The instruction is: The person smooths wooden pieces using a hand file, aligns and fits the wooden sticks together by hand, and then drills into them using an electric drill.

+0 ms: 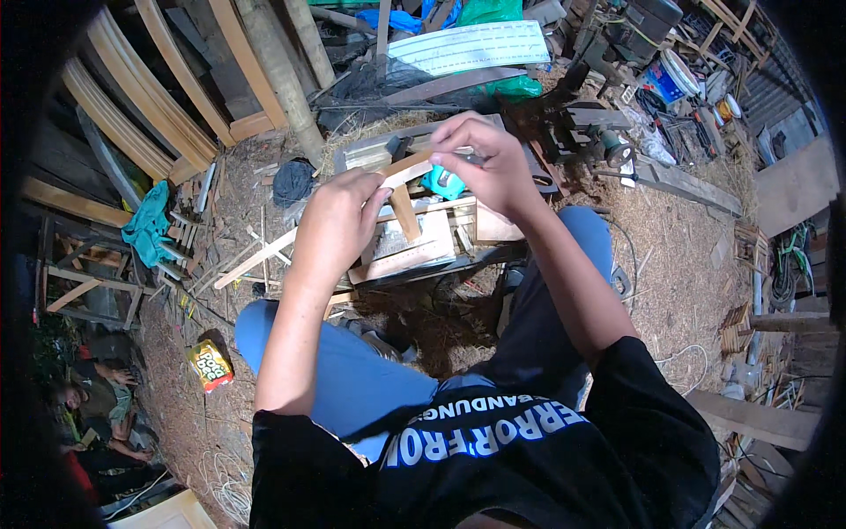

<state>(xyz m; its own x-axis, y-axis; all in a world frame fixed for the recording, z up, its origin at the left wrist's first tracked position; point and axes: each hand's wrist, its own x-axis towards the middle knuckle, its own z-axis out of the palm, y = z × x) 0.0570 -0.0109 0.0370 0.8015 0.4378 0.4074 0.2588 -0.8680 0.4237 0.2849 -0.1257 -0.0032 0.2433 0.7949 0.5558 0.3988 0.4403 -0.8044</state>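
Note:
Both my hands hold a small T-shaped piece of wood [404,210] above a low work surface. My left hand [339,212] grips one end of its crossbar between thumb and fingers. At the other end, my right hand [485,167] pinches the bar with thumb and fingertips. The stem of the T points down toward me. Just behind the piece, close to my right hand, lies a turquoise tape measure [443,183]. Beneath it is a pale wooden board [401,263] with a row of small marks or holes. A wooden block [496,223] sits to the right.
A long thin wood strip [256,259] sticks out leftward. Curved wooden frames [145,84] lean at the far left, near a teal cloth [148,223]. A snack packet [210,366] lies on the ground. An angle grinder [614,145] rests at right. Another person [106,401] sits at lower left.

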